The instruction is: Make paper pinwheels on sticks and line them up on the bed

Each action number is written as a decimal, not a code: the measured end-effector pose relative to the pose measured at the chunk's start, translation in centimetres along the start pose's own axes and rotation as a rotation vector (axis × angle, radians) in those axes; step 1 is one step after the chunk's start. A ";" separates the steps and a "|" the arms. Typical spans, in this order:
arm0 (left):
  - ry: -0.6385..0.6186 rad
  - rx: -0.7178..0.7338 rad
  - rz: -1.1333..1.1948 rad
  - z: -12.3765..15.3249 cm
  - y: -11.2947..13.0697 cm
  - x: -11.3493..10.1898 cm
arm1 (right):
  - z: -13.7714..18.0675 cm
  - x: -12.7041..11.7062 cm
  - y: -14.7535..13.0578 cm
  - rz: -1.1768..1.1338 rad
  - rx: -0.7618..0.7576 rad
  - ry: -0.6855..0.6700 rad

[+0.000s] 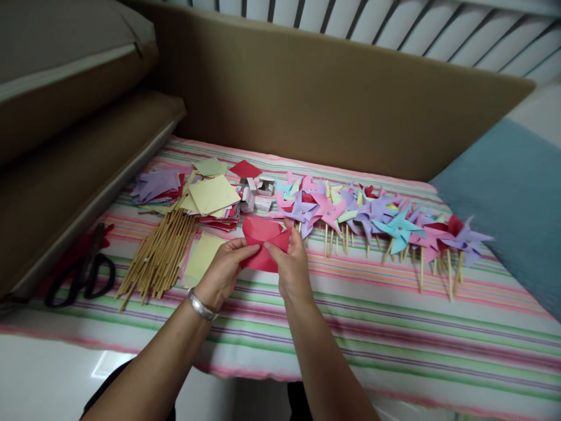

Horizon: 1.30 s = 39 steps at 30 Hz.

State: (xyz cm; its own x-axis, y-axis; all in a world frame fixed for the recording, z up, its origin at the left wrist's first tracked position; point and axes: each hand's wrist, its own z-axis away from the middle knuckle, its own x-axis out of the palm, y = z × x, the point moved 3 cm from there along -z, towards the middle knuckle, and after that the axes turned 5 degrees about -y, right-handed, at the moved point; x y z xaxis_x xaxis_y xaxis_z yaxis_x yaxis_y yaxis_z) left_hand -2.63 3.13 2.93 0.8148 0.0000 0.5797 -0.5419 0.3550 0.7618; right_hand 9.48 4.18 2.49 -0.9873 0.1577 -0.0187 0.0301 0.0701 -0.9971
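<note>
Between my two hands is a piece of red paper (263,263), with cut flaps curling at its upper edge. My left hand (228,260), below which a silver bracelet circles the wrist, pinches the paper's left side with the thumb on top. On the right side, my right hand (291,257) grips it the same way, thumb tip near the middle. Fingers under the paper are hidden. Just beyond lie small white boxes (263,202) and a stack of square paper sheets, a yellow one (214,195) on top.
Finished paper pinwheels (328,210) on sticks lie in a row to the right. Bundled wooden sticks (160,257), black scissors (81,275) and purple cut papers (155,186) are at left. Brown cushions (87,152) border the striped cloth (394,339); a blue cushion (508,204) is at right.
</note>
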 end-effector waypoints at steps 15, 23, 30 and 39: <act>0.123 0.041 -0.067 -0.3 2.7 -2.8 | 1.2 0.9 -1.2 -0.035 -0.036 -0.154; 0.166 0.079 -0.039 -0.1 4.8 -5.3 | 2.5 1.7 -3.1 0.457 -0.542 -0.306; 0.209 0.064 -0.080 0.4 5.1 -4.7 | 2.8 2.5 -3.5 0.556 -0.615 -0.387; 0.100 0.072 -0.295 -0.2 3.8 -3.8 | 2.0 1.8 -2.8 0.516 -0.438 -0.286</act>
State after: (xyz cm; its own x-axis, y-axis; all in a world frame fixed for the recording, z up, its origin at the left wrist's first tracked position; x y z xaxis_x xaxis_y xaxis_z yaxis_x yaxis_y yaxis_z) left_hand -7.75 4.65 3.56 0.9533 0.0002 0.3022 -0.2896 0.2863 0.9133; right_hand 7.29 2.29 5.05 -0.8308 0.0180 -0.5563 0.5029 0.4527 -0.7363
